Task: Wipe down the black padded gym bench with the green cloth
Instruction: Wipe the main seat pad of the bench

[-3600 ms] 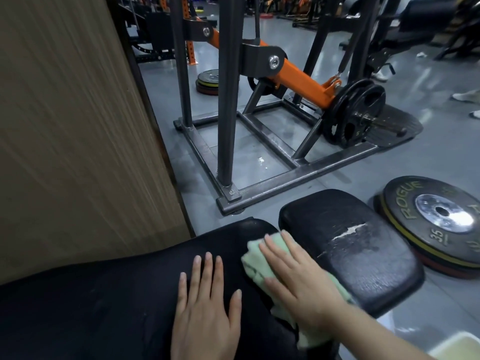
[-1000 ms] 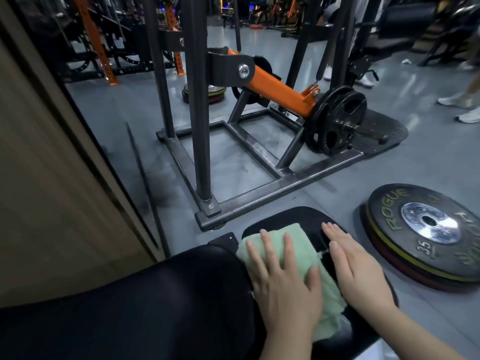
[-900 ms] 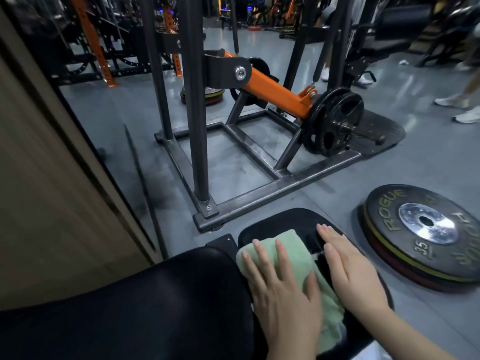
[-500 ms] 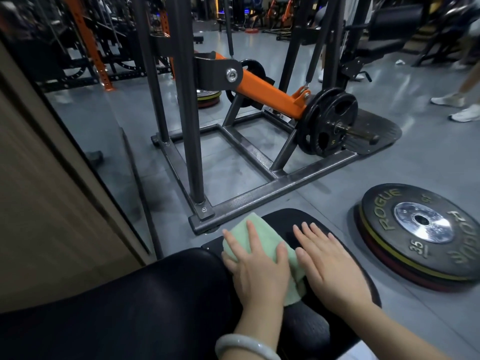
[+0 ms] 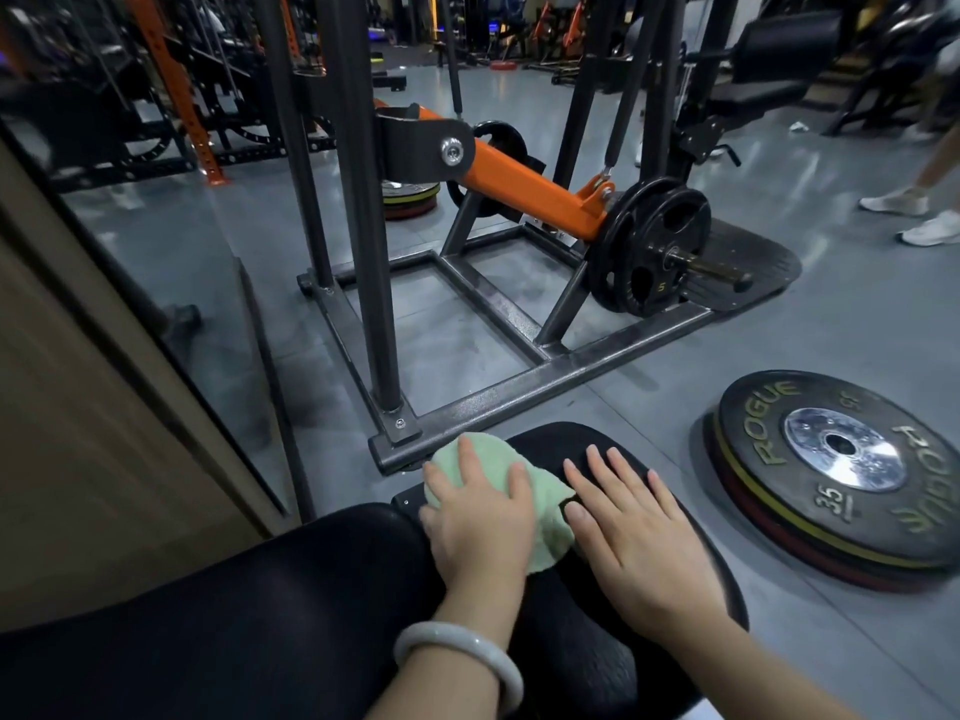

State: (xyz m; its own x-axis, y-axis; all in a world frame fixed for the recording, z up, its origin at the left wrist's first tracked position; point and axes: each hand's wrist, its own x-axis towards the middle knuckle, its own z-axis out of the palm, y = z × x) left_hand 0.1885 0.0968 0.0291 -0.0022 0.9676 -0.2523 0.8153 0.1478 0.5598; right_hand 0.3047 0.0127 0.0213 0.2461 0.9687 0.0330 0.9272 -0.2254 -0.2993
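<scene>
The black padded bench fills the bottom of the head view: a long pad [image 5: 260,615] and a smaller rounded seat pad [image 5: 597,444] beyond it. The green cloth [image 5: 550,506] lies bunched on the seat pad's near-left edge, by the gap between the pads. My left hand [image 5: 478,527], with a pale bangle on the wrist, presses down on the cloth and covers much of it. My right hand [image 5: 634,532] lies flat on the bare seat pad just right of the cloth, fingers straight and spread.
A dark steel machine frame [image 5: 519,392] stands on the floor just beyond the seat pad, with an orange arm and a loaded plate [image 5: 649,246]. Stacked Rogue plates [image 5: 841,475] lie at the right. A wooden panel [image 5: 78,433] is at the left. A person's white shoes [image 5: 930,228] are far right.
Over the last second both hands slid left across the seat pad, and the cloth went with my left hand and bunched at the pad's left edge. Earlier my right hand had the cloth.
</scene>
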